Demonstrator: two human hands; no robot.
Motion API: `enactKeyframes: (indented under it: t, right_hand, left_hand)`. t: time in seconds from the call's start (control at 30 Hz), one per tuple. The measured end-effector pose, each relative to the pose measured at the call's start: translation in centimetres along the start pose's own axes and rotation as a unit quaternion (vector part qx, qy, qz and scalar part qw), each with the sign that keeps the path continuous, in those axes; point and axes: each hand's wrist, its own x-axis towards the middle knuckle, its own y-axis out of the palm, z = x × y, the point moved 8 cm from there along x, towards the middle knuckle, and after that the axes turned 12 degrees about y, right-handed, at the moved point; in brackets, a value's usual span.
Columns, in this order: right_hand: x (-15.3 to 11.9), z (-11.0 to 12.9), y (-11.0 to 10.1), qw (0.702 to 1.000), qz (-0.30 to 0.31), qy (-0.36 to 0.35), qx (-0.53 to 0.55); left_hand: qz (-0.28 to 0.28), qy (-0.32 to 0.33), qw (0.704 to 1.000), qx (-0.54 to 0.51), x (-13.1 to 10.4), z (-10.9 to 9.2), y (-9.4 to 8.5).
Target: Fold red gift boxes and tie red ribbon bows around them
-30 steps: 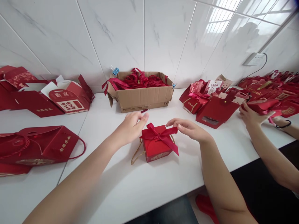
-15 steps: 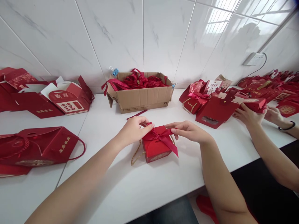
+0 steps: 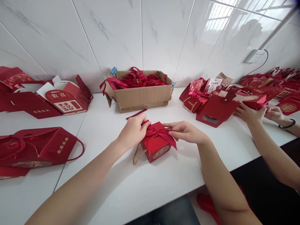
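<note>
A small red gift box stands on the white table in front of me, a gold cord handle hanging at its left side. A dark pink ribbon is tied in a bow on its top. My left hand pinches the bow's left loop between thumb and fingers. On the other side, my right hand pinches the bow's right part, its index finger stretched along the back of the box. The fingertips of both hands are partly hidden by the ribbon.
Behind the box stands a cardboard carton full of ribbons, with a loose ribbon strip before it. Red gift boxes stand at left, another red box at right. A co-worker's hands hold a red box at far right.
The gift box has turned slightly, so more of its patterned front shows. My left hand has closed more tightly on the ribbon loop, and the bow has shifted with the box.
</note>
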Motion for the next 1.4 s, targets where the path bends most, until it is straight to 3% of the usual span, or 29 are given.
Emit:
enactKeyframes:
  t: [0.33, 0.47, 0.53, 0.6, 0.67, 0.73, 0.87, 1.03, 1.23, 1.4]
  right_hand:
    - [0.2, 0.1, 0.2, 1.000, -0.017, -0.002, -0.011]
    - [0.2, -0.7, -0.7, 0.998, -0.047, 0.045, 0.003]
    - [0.1, -1.6, -2.0, 0.992, -0.086, 0.087, 0.033]
    - [-0.2, -2.4, -3.7, 0.977, -0.158, 0.118, 0.086]
    - [-0.6, -2.7, -5.3, 0.956, -0.236, 0.123, 0.124]
    - [-0.8, -2.0, -5.6, 0.951, -0.270, 0.112, 0.105]
    - [0.3, 1.0, -2.7, 0.978, -0.194, 0.081, -0.007]
    - [1.5, 3.7, 0.7, 0.982, -0.134, 0.047, -0.123]
    - [1.7, 3.8, 1.0, 0.973, -0.174, 0.039, -0.149]
    - [2.1, 2.7, 1.5, 0.978, -0.165, 0.065, -0.112]
  left_hand:
    - [-0.040, 0.003, 0.999, 0.006, 0.2, 0.3, -0.1]
    - [0.037, -0.070, 0.993, -0.091, 0.0, 1.4, 0.2]
    - [0.083, -0.107, 0.974, -0.184, -0.3, 1.6, 0.3]
    - [0.067, -0.130, 0.960, -0.238, -0.4, 1.7, -0.8]
    - [0.029, -0.130, 0.969, -0.207, -0.6, 1.7, -2.5]
    - [0.047, -0.100, 0.985, -0.131, -0.8, 1.2, -3.3]
    - [0.140, -0.032, 0.989, -0.017, -1.5, -0.3, -2.2]
    - [0.135, 0.007, 0.990, 0.024, -1.6, -1.4, -1.2]
    - [0.134, 0.010, 0.991, 0.018, -1.7, -1.7, -1.0]
    - [0.134, 0.011, 0.991, 0.003, -2.0, -1.4, -0.9]
